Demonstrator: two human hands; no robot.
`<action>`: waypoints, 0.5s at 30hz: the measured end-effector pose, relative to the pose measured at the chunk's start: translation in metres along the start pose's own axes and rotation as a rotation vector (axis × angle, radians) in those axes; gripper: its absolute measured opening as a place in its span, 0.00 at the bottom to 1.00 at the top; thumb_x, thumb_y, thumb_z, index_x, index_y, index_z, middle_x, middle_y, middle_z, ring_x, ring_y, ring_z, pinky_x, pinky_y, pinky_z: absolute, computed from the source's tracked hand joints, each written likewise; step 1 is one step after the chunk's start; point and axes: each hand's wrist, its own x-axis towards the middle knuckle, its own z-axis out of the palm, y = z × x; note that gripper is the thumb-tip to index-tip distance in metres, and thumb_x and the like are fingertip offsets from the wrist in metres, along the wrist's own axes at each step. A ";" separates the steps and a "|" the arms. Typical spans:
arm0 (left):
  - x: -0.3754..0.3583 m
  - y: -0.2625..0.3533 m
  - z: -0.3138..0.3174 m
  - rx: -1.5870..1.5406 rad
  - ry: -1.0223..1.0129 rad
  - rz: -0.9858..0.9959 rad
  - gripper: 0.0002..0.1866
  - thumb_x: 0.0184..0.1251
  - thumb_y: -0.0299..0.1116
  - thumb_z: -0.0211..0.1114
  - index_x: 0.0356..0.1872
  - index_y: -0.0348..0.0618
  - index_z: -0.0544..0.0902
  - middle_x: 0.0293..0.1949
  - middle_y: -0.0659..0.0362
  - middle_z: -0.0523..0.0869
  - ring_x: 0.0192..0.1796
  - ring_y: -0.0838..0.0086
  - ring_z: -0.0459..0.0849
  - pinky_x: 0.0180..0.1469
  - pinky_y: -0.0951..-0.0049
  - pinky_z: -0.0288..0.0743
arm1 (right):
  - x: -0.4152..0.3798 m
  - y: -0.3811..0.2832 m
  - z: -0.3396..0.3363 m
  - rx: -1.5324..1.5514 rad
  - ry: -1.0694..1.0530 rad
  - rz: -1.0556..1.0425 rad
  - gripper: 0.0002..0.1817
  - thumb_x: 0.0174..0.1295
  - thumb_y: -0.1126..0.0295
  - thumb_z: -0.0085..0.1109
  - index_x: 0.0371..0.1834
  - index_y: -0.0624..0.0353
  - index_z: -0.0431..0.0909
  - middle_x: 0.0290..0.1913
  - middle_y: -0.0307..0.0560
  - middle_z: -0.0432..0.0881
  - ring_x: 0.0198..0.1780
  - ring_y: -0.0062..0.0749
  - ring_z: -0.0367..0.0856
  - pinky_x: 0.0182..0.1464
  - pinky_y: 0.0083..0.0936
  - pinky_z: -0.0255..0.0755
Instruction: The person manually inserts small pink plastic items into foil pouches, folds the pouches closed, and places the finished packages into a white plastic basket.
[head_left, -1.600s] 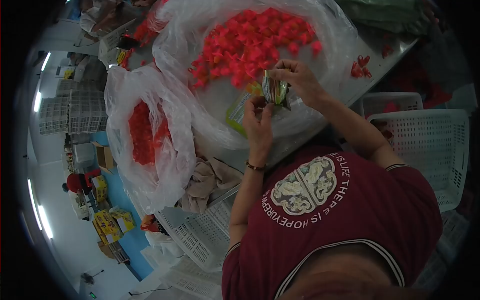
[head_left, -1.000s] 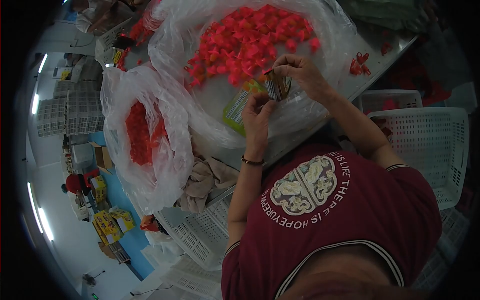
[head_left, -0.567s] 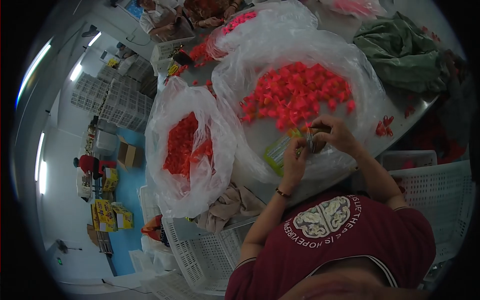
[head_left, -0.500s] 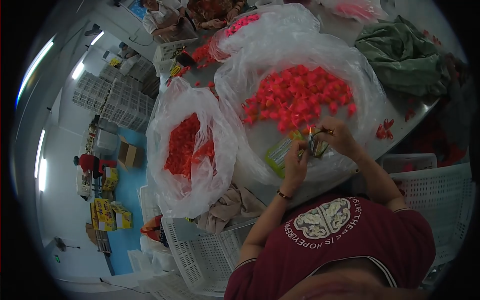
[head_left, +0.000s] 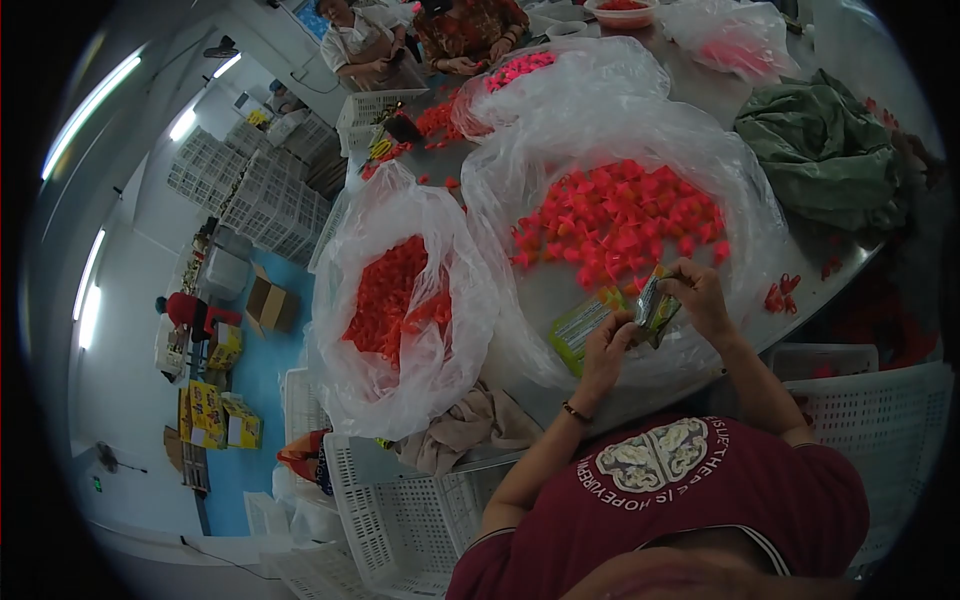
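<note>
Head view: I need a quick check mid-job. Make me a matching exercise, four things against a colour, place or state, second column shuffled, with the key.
1. small packet
2. crumpled sheet
3. rumpled cloth
4. cardboard box

A. beige
B. brown, with its top open
C. held between left hand and right hand
D. dark green

Pairs: 1-C, 2-D, 3-A, 4-B.

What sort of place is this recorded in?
Probably a workshop or small factory packing area: small red pieces heaped in a clear plastic bag, tall stacks of crates, and yellow cartons on the floor.
</note>
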 end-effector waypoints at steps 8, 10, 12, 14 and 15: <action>-0.001 0.004 0.000 -0.032 0.098 0.002 0.07 0.70 0.27 0.59 0.44 0.36 0.80 0.37 0.66 0.81 0.36 0.86 0.76 0.39 0.85 0.71 | -0.005 0.004 0.006 0.084 0.094 0.048 0.01 0.61 0.77 0.60 0.33 0.63 0.79 0.28 0.34 0.80 0.31 0.12 0.74 0.35 0.14 0.68; 0.000 0.000 -0.004 -0.037 0.088 0.001 0.07 0.69 0.26 0.59 0.44 0.35 0.79 0.37 0.66 0.82 0.37 0.86 0.77 0.40 0.84 0.72 | -0.006 0.004 0.007 0.126 0.113 0.077 0.02 0.60 0.77 0.60 0.31 0.62 0.79 0.28 0.34 0.80 0.30 0.12 0.73 0.34 0.14 0.67; -0.001 -0.001 -0.004 -0.044 0.078 -0.001 0.07 0.69 0.25 0.59 0.44 0.35 0.79 0.37 0.65 0.82 0.37 0.86 0.78 0.42 0.84 0.73 | -0.009 0.007 0.004 0.198 0.122 0.131 0.02 0.60 0.76 0.60 0.31 0.62 0.80 0.28 0.34 0.80 0.30 0.13 0.74 0.35 0.14 0.68; -0.001 0.004 0.001 -0.030 0.095 0.036 0.07 0.69 0.23 0.59 0.45 0.36 0.78 0.37 0.66 0.81 0.37 0.87 0.78 0.42 0.85 0.73 | -0.011 0.013 0.001 0.211 0.136 0.151 0.02 0.61 0.77 0.60 0.32 0.64 0.80 0.28 0.35 0.80 0.31 0.13 0.75 0.36 0.14 0.69; -0.001 0.004 0.002 -0.031 0.095 0.037 0.07 0.69 0.23 0.59 0.45 0.36 0.78 0.37 0.66 0.81 0.37 0.87 0.78 0.42 0.85 0.73 | -0.012 0.014 0.000 0.224 0.152 0.168 0.03 0.62 0.77 0.59 0.32 0.65 0.80 0.29 0.35 0.80 0.31 0.14 0.76 0.36 0.14 0.70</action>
